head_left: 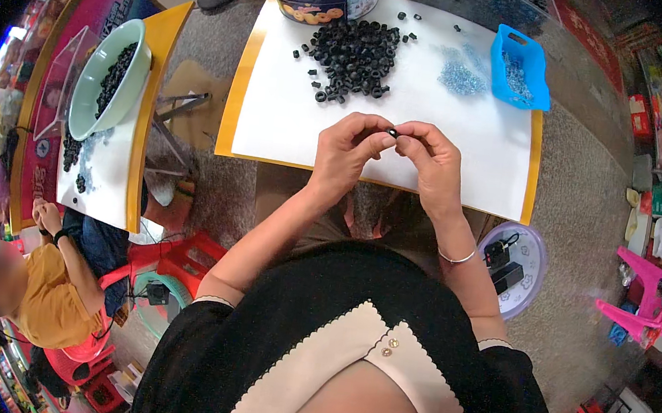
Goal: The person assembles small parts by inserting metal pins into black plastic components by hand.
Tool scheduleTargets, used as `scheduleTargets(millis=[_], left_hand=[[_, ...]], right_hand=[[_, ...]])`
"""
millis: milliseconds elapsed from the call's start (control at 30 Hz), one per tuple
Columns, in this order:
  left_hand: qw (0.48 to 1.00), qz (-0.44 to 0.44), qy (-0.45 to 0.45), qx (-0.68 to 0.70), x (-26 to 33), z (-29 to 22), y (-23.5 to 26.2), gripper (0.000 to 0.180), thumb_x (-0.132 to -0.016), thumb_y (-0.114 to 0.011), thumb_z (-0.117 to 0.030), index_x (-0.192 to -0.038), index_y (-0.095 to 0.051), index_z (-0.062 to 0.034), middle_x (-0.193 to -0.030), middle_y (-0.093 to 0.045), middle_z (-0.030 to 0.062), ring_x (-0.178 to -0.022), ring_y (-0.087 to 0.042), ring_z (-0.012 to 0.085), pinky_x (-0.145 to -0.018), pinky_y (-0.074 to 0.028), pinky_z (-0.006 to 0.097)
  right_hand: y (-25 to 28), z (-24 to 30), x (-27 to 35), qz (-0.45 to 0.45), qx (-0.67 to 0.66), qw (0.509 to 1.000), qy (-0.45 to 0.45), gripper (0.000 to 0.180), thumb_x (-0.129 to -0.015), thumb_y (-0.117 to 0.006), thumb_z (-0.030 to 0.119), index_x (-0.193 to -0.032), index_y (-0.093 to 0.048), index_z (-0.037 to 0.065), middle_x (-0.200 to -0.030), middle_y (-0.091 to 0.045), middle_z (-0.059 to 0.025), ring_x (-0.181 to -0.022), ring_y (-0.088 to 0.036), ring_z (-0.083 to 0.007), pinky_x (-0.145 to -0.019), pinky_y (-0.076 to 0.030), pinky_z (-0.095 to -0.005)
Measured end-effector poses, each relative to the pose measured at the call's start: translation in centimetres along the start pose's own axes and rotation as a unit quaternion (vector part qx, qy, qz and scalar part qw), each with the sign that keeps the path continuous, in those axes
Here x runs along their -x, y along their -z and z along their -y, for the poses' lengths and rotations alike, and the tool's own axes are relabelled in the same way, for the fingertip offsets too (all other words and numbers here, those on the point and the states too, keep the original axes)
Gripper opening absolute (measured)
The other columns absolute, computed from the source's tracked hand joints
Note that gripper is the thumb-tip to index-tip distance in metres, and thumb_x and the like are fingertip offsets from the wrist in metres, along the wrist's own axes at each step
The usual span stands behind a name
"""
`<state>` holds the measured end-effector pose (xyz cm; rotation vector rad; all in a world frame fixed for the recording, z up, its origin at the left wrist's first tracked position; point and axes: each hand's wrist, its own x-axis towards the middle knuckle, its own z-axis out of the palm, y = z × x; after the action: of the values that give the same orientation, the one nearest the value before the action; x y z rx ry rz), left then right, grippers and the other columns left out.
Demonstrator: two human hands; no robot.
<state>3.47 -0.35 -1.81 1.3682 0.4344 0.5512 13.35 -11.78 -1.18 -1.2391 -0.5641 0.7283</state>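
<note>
Above the front edge of a white-topped table (pixel 274 132), my left hand (pixel 342 153) and my right hand (pixel 435 169) meet fingertip to fingertip. Both are closed in a pinch on one small black round part (pixel 392 132); its underside is hidden by my fingers. Just beyond my left hand lies a heap of small black hollow parts (pixel 354 60), some scattered at its edges. To the right is a loose pile of tiny transparent bluish pieces (pixel 464 77). More of them sit in a blue plastic basket (pixel 537 99) at the table's right side.
A round tin (pixel 360 4) with black parts stands at the far edge. On the left, a second table (pixel 98 194) bears a pale green basin (pixel 142 66) of black parts; a person (pixel 56 290) sits there. A lilac tub (pixel 539 265) stands below my right forearm.
</note>
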Motion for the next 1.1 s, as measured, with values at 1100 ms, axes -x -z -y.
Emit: scheduleTargets(millis=[1100], left_hand=[[0.987,0.046,0.111,0.106,-1.6,3.6,0.3,0.020,-0.086,-0.062,-0.009,-0.103,-0.060,0.0009,-0.085,-0.059,0.0015,-0.068,-0.055,0.0093,-0.065,-0.046,0.023]], right_hand=[[10.8,-1.6,-6.4,-0.179,0.602,0.740,0.239,0.028,-0.079,-0.059,0.007,-0.107,-0.060,0.005,-0.111,-0.055,-0.0152,-0.104,-0.049,-0.0313,-0.091,-0.038,-0.0391]])
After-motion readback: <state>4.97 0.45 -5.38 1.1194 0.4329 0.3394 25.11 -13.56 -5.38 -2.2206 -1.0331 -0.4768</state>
